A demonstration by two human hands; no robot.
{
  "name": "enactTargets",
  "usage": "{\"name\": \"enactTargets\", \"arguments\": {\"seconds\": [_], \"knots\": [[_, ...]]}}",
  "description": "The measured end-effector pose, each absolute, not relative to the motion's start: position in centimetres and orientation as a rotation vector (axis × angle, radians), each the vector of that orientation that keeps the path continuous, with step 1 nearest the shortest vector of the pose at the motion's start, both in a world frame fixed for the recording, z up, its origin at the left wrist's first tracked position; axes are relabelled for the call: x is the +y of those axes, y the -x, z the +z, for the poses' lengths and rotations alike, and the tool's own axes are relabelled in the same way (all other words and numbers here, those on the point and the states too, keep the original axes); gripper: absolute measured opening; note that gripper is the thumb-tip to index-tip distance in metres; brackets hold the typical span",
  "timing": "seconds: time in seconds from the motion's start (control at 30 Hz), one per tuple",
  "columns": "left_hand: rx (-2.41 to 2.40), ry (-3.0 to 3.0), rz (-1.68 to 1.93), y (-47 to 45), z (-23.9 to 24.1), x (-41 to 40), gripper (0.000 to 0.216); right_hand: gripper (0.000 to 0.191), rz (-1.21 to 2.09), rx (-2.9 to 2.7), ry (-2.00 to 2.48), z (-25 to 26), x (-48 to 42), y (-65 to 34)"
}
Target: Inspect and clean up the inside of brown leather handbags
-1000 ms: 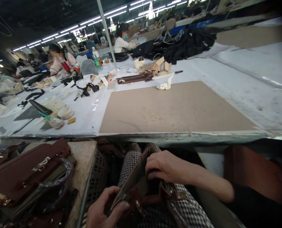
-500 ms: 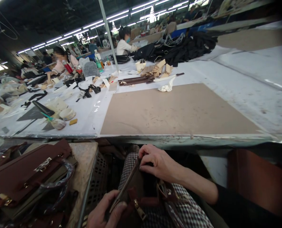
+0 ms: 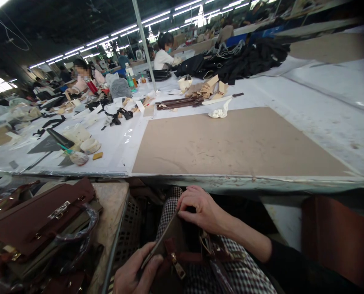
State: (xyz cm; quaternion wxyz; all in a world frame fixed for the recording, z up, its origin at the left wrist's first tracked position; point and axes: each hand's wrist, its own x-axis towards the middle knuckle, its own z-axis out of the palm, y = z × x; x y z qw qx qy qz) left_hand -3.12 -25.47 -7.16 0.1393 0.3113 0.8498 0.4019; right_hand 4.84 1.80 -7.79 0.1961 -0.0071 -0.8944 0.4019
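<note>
Two hands are ours, both on a brown bag (image 3: 172, 234) that lies open across our lap, just below the near edge of the bench (image 3: 295, 98). Our left hand (image 3: 137, 267) has the near end of the bag's grey-brown edge clamped between thumb and fingers, thumb on the inner face. Our right hand (image 3: 198, 208) is curled over the far end of that same edge, its fingers drawn together on it, and its forearm comes across from a dark sleeve (image 3: 298, 265). Between the hands we see a metal zipper pull (image 3: 178, 267) hanging by a dark red strip, and checked trousers (image 3: 243, 265) show beneath and beside the bag. To our left, other dark red bags (image 3: 44, 212) with gold-coloured fittings lie heaped on a worn board (image 3: 110, 204), next to a perforated crate (image 3: 128, 228). On the bench in front of us lies a flat brown sheet (image 3: 225, 143), with a crumpled white piece (image 3: 219, 111) at its far edge. Beyond it we find dark brown strips (image 3: 176, 105), a small pile of tan pieces (image 3: 211, 87) and a heap of black material (image 3: 249, 59). Near the bench's left front we have a round tub (image 3: 90, 145) and a small yellow block (image 3: 98, 155). A co-worker in white (image 3: 162, 59) sits farther back.
</note>
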Motion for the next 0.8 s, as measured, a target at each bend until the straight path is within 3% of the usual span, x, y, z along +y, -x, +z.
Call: {"name": "enactTargets", "arguments": {"seconds": [0.3,0.63,0.8], "knots": [[2.455,-1.310,1.081,3.9,-7.7,-24.4,0.033,0.021,0.976,-2.567,0.291,-7.6,0.0,-4.7],[2.346,-1.275,0.746,5.5,-5.2,-23.3,0.021,0.019,0.972,-2.640,0.363,-7.5,0.0,-4.7],[2.341,-1.160,0.833,5.0,-5.9,-22.7,0.034,0.019,1.014,-2.639,0.361,-7.4,0.1,-5.1]]}}
